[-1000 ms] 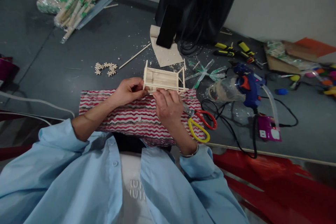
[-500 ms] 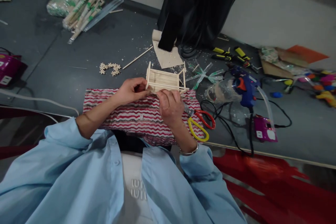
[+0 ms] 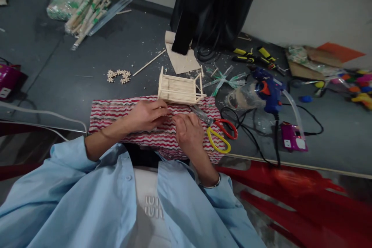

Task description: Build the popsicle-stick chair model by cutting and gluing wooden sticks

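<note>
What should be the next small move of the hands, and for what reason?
Perhaps the left hand's grip should steady the stick frame at its near left corner: it is close to that corner, and neither grip seems to hold the frame. The right hand's grip is over the striped cloth; whether either holds something small, I cannot tell.

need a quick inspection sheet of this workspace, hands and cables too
Surface: dark grey tabletop, with pale crumbs; red-and-white wavy-striped cloth along its near edge.
Job's things: pale wooden stick frame at the cloth's far edge.
Clutter: scissors with red and yellow handles, on the cloth; small pale flower-shaped pieces; wrapped bundles of wooden sticks.
Hands: left hand and right hand close together over the cloth; anything held cannot be made out.
Cables: black cord below the blue glue gun; white cable at left.
Surroundings: pale wall behind; red furniture below, right.
</note>
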The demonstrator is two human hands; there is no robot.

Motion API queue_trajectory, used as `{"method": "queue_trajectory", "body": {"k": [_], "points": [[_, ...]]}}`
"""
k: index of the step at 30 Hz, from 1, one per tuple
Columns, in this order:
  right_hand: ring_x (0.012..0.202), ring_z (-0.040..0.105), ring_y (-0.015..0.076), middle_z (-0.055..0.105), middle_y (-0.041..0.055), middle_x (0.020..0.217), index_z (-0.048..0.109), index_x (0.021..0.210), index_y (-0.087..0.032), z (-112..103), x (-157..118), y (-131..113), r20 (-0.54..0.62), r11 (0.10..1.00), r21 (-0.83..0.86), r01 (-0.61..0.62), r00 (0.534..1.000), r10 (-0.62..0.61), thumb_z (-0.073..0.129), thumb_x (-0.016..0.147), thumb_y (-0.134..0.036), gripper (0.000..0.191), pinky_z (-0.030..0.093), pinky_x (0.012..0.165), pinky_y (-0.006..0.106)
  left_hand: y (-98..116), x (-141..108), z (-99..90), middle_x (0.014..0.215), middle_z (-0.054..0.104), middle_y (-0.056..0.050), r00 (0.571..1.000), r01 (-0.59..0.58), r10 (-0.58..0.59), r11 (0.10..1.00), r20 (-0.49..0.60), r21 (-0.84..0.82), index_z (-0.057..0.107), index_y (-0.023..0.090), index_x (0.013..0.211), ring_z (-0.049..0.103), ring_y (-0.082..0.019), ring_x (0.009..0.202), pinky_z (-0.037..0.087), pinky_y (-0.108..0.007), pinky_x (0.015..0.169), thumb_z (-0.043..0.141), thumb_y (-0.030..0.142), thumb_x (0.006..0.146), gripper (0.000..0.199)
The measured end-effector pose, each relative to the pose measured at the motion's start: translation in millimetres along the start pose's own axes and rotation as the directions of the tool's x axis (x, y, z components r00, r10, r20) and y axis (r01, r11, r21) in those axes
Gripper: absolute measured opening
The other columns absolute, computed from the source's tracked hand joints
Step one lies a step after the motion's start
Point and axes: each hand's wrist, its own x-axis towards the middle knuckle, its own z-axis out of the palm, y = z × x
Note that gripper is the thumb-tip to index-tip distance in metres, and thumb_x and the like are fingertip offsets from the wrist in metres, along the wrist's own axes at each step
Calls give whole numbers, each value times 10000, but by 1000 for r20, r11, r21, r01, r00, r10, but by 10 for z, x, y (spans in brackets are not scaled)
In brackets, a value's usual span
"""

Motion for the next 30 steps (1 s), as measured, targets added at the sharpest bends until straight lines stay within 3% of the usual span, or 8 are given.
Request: {"method": "queue_trajectory", "body": {"k": [6, 12, 15, 18, 21, 23, 26, 30], "points": [[903, 533, 224, 706, 86, 946, 644, 1010, -174, 51, -65, -11, 9, 996, 71, -63, 998, 62, 473, 964, -147, 179, 423, 817, 349, -6, 13, 35, 833, 691, -53, 977, 58, -23, 986, 213, -159, 694, 170, 949, 663, -133, 767, 478, -221, 680, 521, 284, 954, 207], [874, 577, 205, 703, 70, 910, 634, 977, -184, 21, -78, 102, 79, 976, 175, -130, 990, 118, 473, 978, -188, 161, 436, 839, 337, 73, 18, 53, 834, 687, -52, 936, 102, -83, 994, 343, -37, 669, 162, 882, 625, -153, 709, 444, -252, 633, 542, 211, 887, 137], [882, 587, 216, 706, 77, 905, 637, 987, -179, -18, -107, 258, 75, 964, 150, -221, 975, 211, 472, 985, -243, 177, 443, 817, 339, 62, 43, 13, 813, 667, -38, 959, 154, -142, 988, 247, -28, 640, 168, 827, 614, -144, 729, 432, -238, 631, 547, 157, 840, 94], [907, 599, 231, 711, 94, 938, 631, 1126, -154, -48, -121, 486, 24, 951, 141, -276, 961, 276, 469, 979, -252, 239, 453, 839, 359, 36, 93, -122, 805, 653, -30, 981, 191, -193, 973, -2, -127, 618, 169, 828, 594, -131, 729, 439, -233, 653, 576, 141, 819, 51], [909, 599, 240, 704, 94, 946, 637, 1177, -165, -34, -70, 731, -6, 932, 125, -340, 939, 343, 484, 954, -237, 280, 459, 856, 380, 7, 121, -247, 769, 626, -15, 929, 281, -319, 937, -185, -208, 603, 176, 805, 518, -106, 636, 394, -234, 582, 621, 178, 812, 19], [938, 592, 247, 698, 100, 986, 664, 1148, -174, 12, 6, 863, -14, 923, 102, -371, 927, 375, 491, 924, -197, 284, 461, 860, 381, -21, 113, -261, 724, 595, 5, 870, 390, -441, 889, -221, -241, 591, 182, 770, 443, -88, 567, 349, -233, 534, 631, 214, 815, 68], [939, 583, 254, 690, 113, 987, 708, 1068, -169, 85, 149, 963, 110, 930, 37, -365, 927, 360, 516, 859, -123, 287, 461, 833, 368, -73, 84, -189, 670, 554, 23, 792, 504, -579, 800, -196, -327, 583, 182, 750, 411, -80, 544, 326, -223, 511, 634, 253, 818, 111], [948, 571, 268, 680, 130, 981, 712, 1010, -168, 38, 260, 943, 285, 932, -112, -344, 888, 362, 513, 819, -83, 288, 447, 754, 344, -119, 70, -98, 682, 593, 5, 817, 464, -548, 810, -180, -359, 590, 174, 718, 451, -87, 570, 341, -222, 526, 638, 268, 802, 135]]}}
